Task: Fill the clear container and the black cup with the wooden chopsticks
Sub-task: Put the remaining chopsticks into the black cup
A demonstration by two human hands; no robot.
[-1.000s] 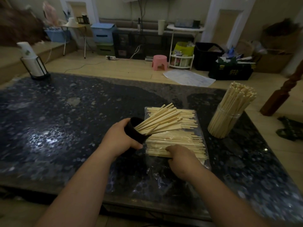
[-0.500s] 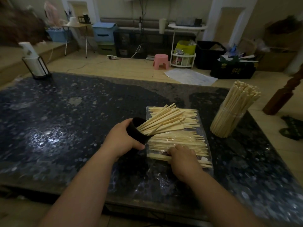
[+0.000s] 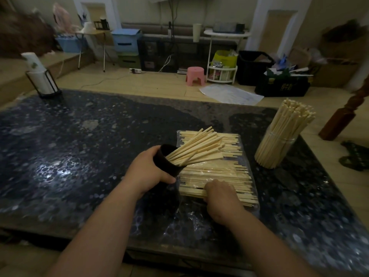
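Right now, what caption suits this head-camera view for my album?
Left hand tilts the black cup, part-filled with wooden chopsticks, as the right hand grips the pile; the clear container stands full.

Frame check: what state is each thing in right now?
black cup: tilted, partly filled with chopsticks, held by left hand.
clear container: upright, packed with chopsticks.
loose chopsticks: lying flat on plastic bag.
right hand: grips loose chopsticks at pile's near edge.
paper roll: upright in holder.
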